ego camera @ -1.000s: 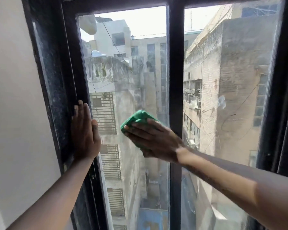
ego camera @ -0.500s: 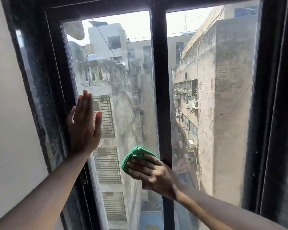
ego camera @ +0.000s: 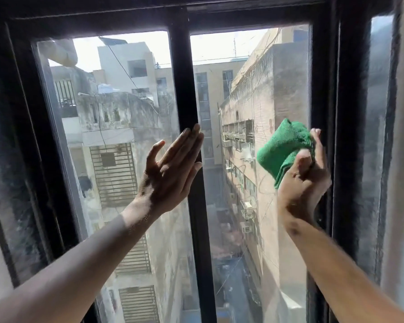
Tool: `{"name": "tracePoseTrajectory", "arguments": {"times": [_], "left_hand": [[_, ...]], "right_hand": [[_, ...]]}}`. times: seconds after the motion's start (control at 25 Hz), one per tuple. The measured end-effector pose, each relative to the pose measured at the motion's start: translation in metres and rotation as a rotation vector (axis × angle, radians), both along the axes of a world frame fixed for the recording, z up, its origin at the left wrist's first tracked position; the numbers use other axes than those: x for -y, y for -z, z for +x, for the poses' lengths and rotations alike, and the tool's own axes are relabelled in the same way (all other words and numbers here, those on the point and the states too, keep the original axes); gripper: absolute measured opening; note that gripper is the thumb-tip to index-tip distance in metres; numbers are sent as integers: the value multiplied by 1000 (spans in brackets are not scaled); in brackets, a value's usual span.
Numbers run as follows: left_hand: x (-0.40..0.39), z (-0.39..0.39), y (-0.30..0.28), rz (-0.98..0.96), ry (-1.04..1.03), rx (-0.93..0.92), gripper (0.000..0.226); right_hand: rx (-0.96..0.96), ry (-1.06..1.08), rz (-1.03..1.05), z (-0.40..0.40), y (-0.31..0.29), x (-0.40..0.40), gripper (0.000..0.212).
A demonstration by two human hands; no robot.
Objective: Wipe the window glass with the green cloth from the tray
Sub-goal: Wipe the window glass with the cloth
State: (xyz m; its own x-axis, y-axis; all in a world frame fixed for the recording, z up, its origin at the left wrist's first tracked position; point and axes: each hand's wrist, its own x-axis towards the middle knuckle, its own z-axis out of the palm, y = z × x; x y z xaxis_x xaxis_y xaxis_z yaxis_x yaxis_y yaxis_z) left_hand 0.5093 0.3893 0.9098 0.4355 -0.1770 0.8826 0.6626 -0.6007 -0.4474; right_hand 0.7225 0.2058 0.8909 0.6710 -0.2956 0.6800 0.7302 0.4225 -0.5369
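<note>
The window has two glass panes in a black frame, split by a black centre bar (ego camera: 187,89). My right hand (ego camera: 303,180) grips the folded green cloth (ego camera: 283,148) and holds it at the right pane (ego camera: 261,217), close to the pane's right edge at mid height. My left hand (ego camera: 170,173) is flat with straight fingers; its fingertips lie over the centre bar, its palm in front of the left pane (ego camera: 117,159). The tray is not in view.
The black outer frame (ego camera: 322,113) and a dark speckled stone reveal (ego camera: 369,159) border the right pane; a similar reveal (ego camera: 7,183) stands on the left. Buildings and an alley show through the glass.
My right hand has carried the cloth from the lower left pane beside the centre bar to the right pane's right edge. My left hand has moved from the left frame to the centre bar.
</note>
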Motion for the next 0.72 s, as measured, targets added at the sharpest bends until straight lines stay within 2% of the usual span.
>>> {"name": "tracePoseTrajectory", "arguments": {"times": [0.04, 0.12, 0.28, 0.36, 0.4, 0.52, 0.56, 0.6, 0.64, 0.68, 0.72], "left_hand": [[-1, 1, 1, 2, -7, 4, 66], [-4, 3, 3, 11, -18, 41, 67], [-6, 4, 2, 2, -34, 150, 68], [-8, 4, 2, 30, -48, 150, 68], [-8, 3, 2, 43, -59, 147, 67], [-4, 6, 2, 41, -46, 151, 66], [-2, 5, 3, 31, -37, 153, 66], [-1, 5, 3, 29, -33, 155, 66], [0, 5, 2, 37, -34, 157, 66], [0, 3, 1, 41, -33, 158, 66], [-1, 2, 1, 40, -22, 157, 66]], "right_hand": [[115, 118, -62, 7, -16, -9, 54], [423, 208, -291, -1, -28, -40, 58], [1050, 494, -773, -25, 59, -75, 56], [1288, 675, -803, 5, 57, -65, 62], [1232, 703, -775, 19, 29, -62, 67], [538, 522, -571, 30, -58, -66, 73], [515, 519, -591, 18, -52, -71, 74], [657, 573, -679, 13, -18, -78, 77], [960, 635, -822, 11, 34, -77, 79], [1172, 681, -949, 19, 75, -63, 77], [1261, 702, -971, 42, 96, -47, 73]]}}
